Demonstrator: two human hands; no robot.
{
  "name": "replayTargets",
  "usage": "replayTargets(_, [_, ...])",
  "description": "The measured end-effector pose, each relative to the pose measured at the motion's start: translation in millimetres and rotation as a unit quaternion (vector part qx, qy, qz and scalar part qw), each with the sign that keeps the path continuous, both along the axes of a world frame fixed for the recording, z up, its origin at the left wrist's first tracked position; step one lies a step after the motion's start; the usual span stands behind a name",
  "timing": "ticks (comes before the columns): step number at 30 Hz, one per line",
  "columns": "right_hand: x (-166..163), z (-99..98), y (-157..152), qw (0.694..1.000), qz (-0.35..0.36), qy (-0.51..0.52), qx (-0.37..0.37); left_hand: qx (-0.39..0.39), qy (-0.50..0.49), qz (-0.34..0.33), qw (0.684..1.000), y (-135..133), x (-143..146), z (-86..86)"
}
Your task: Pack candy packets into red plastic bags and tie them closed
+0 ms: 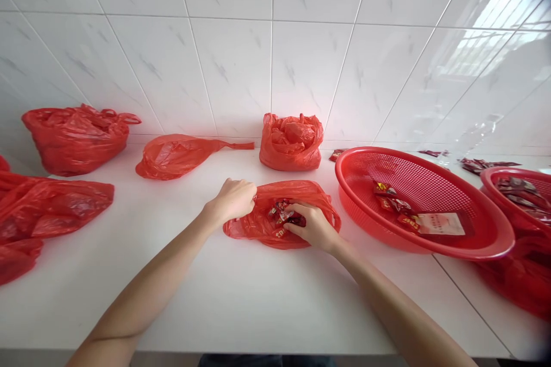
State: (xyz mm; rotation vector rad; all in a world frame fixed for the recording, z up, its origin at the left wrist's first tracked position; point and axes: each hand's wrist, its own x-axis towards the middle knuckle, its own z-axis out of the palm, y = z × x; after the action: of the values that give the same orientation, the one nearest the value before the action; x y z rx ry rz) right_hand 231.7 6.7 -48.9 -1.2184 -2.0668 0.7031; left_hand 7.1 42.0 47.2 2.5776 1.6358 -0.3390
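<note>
A red plastic bag (267,229) lies open on the white counter (241,292) in front of me. My left hand (235,199) is closed on the bag's left edge and holds it open. My right hand (310,225) reaches into the bag's mouth, its fingers curled around several small red snack packets (282,213) inside. To the right stands a large red mesh basket (365,163) with a few packets (394,203) and a white-labelled sachet (441,223) in it.
Other red bags sit along the tiled wall: a filled one (291,142) behind, a flat tied one (176,155), a big one (77,137) at far left, crumpled ones (47,206) at the left edge. A second red basket (520,192) with packets stands far right.
</note>
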Motion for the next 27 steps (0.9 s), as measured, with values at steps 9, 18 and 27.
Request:
replayTargets(9, [0.1, -6.2, 6.0, 0.994, -0.081, 0.062, 0.022, 0.072, -0.381, -0.002, 0.922, 3.2, -7.4, 4.9])
replayTargets(18, [3.7, 1.6, 6.1, 0.993, -0.089, 0.076, 0.032, -0.072, -0.563, 0.013, 0.823, 1.8, 16.2, -15.9])
replayTargets(27, [8.6, 26.6, -4.0, 0.933, 0.03, 0.33, -0.14, -0.1, -0.62, 0.01, 0.778, 0.7, 33.0, -38.0])
